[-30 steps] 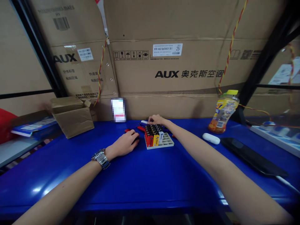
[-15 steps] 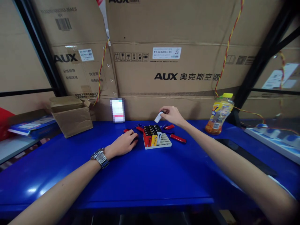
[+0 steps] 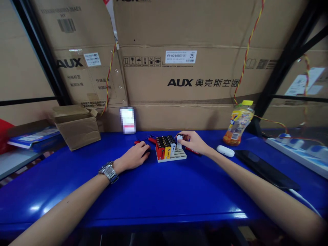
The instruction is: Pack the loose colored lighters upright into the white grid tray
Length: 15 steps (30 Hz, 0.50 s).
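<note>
A white slotted tray (image 3: pixel 179 156) sits on the blue table (image 3: pixel 159 194), holding several upright lighters (image 3: pixel 164 146) in red, black, yellow and white. My right hand (image 3: pixel 193 141) pinches a white lighter (image 3: pixel 179 141) upright over the tray's right side. My left hand (image 3: pixel 134 156), with a metal watch on its wrist, rests curled on the table just left of the tray, fingers over something small and dark. Loose red lighters (image 3: pixel 151 139) lie behind the tray.
An open cardboard box (image 3: pixel 77 125) stands at the back left. At the right are a yellow-capped drink bottle (image 3: pixel 238 123), a white earbud case (image 3: pixel 225 150) and a black phone (image 3: pixel 266 169) with a cable. Large AUX cartons (image 3: pixel 194 68) wall off the back.
My right hand picked a white lighter from behind the tray, raised it, then brought it down over the tray's right side. My left hand stayed put.
</note>
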{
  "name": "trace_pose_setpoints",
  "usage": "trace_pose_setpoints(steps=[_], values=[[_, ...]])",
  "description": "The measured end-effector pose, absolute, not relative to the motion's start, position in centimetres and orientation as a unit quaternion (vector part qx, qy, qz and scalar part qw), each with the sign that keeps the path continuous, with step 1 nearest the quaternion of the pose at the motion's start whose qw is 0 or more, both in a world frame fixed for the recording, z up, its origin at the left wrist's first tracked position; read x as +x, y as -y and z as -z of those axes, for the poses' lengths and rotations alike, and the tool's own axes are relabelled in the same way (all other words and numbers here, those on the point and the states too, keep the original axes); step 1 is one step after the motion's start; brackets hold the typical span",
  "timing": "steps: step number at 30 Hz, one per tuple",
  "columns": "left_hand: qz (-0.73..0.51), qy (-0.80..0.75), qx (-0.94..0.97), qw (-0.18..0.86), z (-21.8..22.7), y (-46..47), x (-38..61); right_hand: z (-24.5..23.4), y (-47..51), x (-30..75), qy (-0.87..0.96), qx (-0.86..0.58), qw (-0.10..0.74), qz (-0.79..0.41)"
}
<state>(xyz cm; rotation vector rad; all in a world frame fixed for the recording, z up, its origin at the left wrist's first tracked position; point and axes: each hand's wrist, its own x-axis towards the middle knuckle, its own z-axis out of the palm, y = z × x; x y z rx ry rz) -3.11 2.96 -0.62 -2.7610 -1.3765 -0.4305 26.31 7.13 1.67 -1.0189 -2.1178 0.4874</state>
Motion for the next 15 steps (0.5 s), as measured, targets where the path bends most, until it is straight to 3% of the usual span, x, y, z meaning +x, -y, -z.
trace_pose_setpoints(steps=[15], values=[[0.129, 0.447, -0.885, 0.014, 0.7, -3.1, -3.1, -1.5, -6.9, 24.9, 0.650, -0.327, 0.546, -0.415]])
